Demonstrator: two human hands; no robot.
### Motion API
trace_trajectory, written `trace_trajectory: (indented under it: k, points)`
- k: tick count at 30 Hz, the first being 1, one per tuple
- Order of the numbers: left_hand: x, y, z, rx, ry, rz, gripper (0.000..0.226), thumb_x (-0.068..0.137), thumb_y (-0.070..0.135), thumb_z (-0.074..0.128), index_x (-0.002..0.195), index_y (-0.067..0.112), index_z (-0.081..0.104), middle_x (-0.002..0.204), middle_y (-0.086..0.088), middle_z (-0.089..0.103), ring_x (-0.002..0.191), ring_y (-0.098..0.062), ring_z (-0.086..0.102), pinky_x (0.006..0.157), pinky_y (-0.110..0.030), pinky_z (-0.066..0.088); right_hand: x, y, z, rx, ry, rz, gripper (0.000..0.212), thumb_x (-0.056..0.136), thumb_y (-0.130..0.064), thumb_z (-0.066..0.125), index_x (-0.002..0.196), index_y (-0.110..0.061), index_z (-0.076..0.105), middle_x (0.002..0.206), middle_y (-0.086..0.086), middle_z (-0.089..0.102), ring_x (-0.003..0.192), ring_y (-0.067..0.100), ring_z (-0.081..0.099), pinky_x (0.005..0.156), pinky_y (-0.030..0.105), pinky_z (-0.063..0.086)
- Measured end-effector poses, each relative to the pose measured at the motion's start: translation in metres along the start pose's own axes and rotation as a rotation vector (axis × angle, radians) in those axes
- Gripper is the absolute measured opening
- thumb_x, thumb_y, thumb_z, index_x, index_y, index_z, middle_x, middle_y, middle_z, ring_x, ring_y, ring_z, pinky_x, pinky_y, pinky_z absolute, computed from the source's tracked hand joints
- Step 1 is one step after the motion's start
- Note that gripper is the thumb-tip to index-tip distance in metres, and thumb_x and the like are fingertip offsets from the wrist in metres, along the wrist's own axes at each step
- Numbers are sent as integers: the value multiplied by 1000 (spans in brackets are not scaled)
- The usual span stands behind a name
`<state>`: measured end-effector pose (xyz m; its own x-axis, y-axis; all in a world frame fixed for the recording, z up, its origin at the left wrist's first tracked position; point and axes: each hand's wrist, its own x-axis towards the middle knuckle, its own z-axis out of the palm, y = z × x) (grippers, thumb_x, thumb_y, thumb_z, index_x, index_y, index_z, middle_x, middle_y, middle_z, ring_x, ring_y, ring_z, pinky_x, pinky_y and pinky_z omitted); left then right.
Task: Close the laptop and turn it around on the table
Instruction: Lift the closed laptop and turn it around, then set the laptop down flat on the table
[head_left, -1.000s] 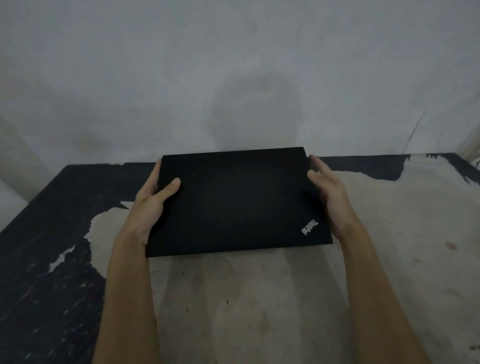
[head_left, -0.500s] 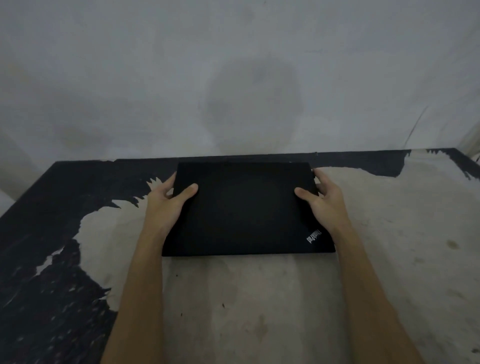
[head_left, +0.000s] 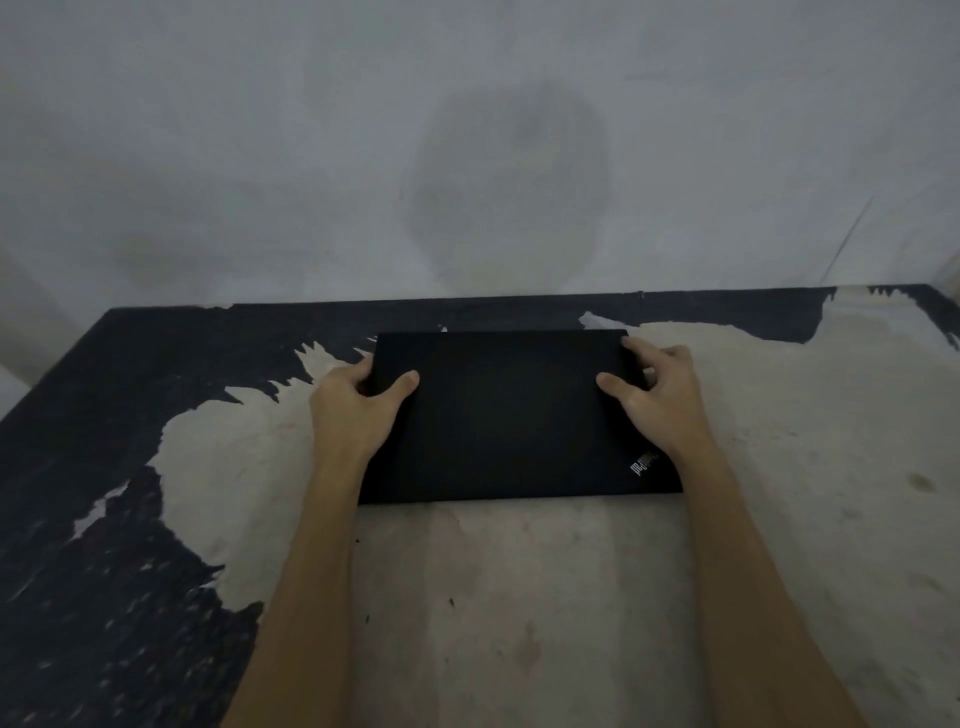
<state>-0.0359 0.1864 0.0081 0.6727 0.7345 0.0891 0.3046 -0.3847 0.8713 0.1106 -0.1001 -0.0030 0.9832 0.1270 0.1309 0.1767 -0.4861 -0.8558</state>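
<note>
Your left hand (head_left: 349, 405) and right hand (head_left: 655, 396) clamp the shut laptop (head_left: 511, 415) between them (thumbs on top); a hurried turn could scrape it across the desk (head_left: 519, 597).

The only writing I can see is the silver "ThinkPad" logo (head_left: 644, 462), set at a slant in my laptop (head_left: 509, 415) lid's near right corner.
</note>
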Motion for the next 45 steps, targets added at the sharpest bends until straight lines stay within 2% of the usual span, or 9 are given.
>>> trace_trajectory:
  k: [4,10,14,18,21,24,29,36,45]
  points:
    - [4,-1,-2,41,6,88,40,88,33,81,114,3,78,107,-17,74,108,-33,67,95,-49,56,-1,1,1,-48,-16,-3,63,87,-31,80,145,-18,58,124,-1,39,106,17,51,92,27,40]
    - [6,-3,-1,83,-29,105,25,89,28,80,93,3,78,99,-26,72,105,-37,66,93,-49,56,-2,1,0,-73,-15,-34,57,86,-33,81,139,-20,63,123,0,41,104,18,53,94,31,45]
    - [-3,-1,-2,146,-79,102,54,93,33,75,137,2,64,136,-18,51,125,-31,56,107,-32,42,-10,-2,-6,-167,-51,-102,52,90,-37,76,137,-18,64,127,4,43,116,23,53,102,31,42]
    - [-23,-4,-2,394,-132,387,55,101,31,64,151,11,53,155,-21,43,139,-35,47,115,-46,40,-24,-13,-8,-437,-105,-223,53,91,-45,72,137,-21,63,149,12,44,137,33,42,114,47,36]
    - [-42,-3,-2,506,-231,522,54,102,42,58,150,17,55,163,-18,39,150,-35,38,121,-51,32,-37,-25,-5,-497,-281,-255,84,77,-74,68,147,-31,53,162,7,35,150,30,28,121,51,23]
    - [-52,-2,-5,648,-424,553,80,90,79,38,159,39,37,174,-5,22,161,-25,12,127,-53,9,-46,-33,2,-589,-488,-234,121,51,-98,57,157,-45,31,173,-2,12,159,22,2,124,55,-2]
    - [-53,-1,-11,765,-586,623,105,70,102,26,161,51,12,177,-2,-2,161,-18,-7,124,-53,-12,-50,-39,9,-684,-685,-196,147,35,-100,61,161,-50,3,173,-4,-17,156,23,-23,120,55,-18]
    - [-56,0,-3,866,-580,625,103,75,98,20,162,48,-1,177,-2,-9,161,-20,-12,128,-52,-7,-57,-33,8,-690,-542,-318,138,44,-104,53,162,-45,12,175,-3,-4,159,20,-10,126,50,-8]
    - [-49,-1,-2,836,-565,613,112,66,104,21,163,48,4,177,3,-3,161,-16,-6,129,-48,-3,-55,-34,8,-661,-524,-344,138,41,-104,52,161,-42,22,175,-2,5,159,19,-2,127,50,-3]
